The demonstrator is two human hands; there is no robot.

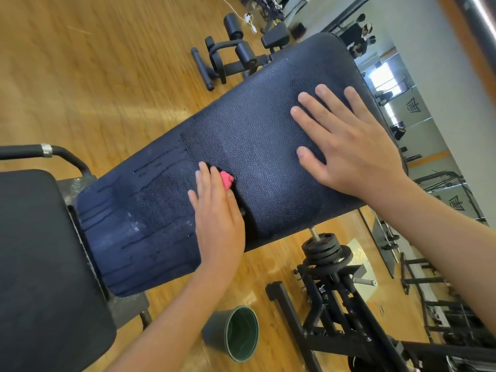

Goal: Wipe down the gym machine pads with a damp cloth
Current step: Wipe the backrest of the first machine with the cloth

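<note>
A green bucket (233,332) stands on the wooden floor (80,63) beside the bench, near a black frame carrying weight plates (323,251); a machine with foam rollers (236,55) sits beyond. The dark pad (255,135) has wet streaks at its end near the seat (40,264). The left hand (217,218) presses the pink cloth (226,179) onto the pad's middle with straight fingers; the right hand (349,146) lies flat, fingers spread, higher up the pad

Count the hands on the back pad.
2. The left hand presses a pink cloth at the middle of the back pad. The right hand lies flat and bare toward the pad's far end. Neither is hidden.
</note>
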